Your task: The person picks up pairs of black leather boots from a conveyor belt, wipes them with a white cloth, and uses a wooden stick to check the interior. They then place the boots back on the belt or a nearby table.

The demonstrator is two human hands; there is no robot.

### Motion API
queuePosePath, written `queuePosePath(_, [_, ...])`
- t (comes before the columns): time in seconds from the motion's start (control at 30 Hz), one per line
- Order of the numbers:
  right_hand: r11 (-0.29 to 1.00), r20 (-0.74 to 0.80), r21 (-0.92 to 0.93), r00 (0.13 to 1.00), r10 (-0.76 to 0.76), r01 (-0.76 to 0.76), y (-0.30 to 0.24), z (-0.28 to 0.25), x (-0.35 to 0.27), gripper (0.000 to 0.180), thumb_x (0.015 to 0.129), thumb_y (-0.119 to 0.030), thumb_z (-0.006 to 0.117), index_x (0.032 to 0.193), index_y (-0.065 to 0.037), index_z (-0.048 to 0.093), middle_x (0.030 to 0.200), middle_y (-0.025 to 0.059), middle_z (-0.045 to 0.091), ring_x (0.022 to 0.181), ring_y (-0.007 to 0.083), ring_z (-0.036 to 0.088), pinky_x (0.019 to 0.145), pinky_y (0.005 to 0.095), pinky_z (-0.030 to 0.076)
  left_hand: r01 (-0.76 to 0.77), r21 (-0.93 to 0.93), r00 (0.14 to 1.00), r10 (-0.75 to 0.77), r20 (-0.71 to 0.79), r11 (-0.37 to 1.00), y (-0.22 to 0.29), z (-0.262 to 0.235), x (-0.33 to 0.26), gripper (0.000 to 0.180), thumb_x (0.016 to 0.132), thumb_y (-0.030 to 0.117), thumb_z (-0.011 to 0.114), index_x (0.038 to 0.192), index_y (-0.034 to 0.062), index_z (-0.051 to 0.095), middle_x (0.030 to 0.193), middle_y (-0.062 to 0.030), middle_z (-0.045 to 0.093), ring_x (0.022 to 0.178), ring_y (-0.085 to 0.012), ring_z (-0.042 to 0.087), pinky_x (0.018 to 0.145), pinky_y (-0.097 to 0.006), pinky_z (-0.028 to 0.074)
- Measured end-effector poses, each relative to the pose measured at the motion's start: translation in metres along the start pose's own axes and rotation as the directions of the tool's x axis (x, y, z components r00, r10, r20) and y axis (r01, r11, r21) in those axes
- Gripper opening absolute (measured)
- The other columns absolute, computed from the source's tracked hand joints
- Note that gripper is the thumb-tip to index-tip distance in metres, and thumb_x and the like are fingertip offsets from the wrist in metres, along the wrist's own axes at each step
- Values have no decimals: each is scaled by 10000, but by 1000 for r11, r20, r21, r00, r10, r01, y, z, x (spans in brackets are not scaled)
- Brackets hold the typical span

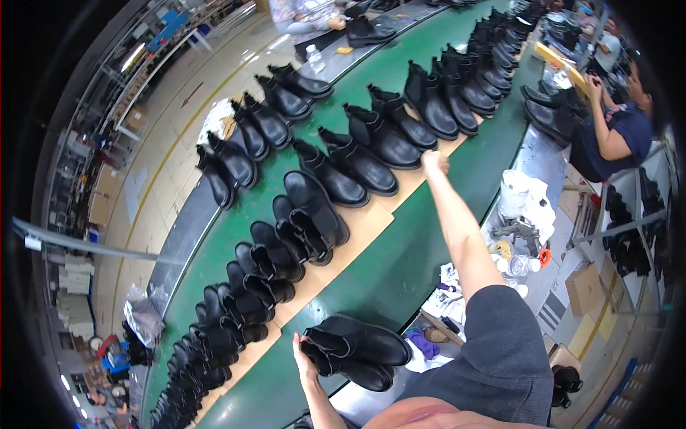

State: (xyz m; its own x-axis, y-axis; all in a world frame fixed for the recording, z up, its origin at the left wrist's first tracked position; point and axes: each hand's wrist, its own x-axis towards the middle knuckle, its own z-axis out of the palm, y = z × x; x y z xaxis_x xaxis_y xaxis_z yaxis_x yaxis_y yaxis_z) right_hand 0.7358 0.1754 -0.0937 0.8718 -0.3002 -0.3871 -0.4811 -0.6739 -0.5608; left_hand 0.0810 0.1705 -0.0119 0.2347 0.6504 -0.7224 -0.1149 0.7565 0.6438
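My left hand point(304, 356) grips a pair of black ankle boots point(361, 348) by their openings, held on their sides over the near edge of the green conveyor belt point(400, 264). My right arm stretches far out over the belt, and my right hand point(434, 163) is closed at the end of a brown cardboard sheet point(357, 229), beside a black boot point(389, 139). I cannot tell whether its fingers pinch the cardboard. Rows of black boots point(307, 214) stand on the cardboard along the belt.
Another person in a dark top point(618, 129) sits at the right by a metal side table point(536, 164) with white bags and small bottles. A second person point(307, 18) works at the far end. Cardboard boxes point(586, 286) stand on the floor at right.
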Motion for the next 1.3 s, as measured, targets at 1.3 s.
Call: queuePosePath(1.3, [862,253,308,839,-482,403,24,-22,-7,406,778,-100,673,1106,65,500,938,111,600,761,189,632,580,332,594,-68,45,994,64,93,997,5,25,-20,575,963,455,306,1124,-27,576,943,-78,626,867,-175,581,808,-284,454])
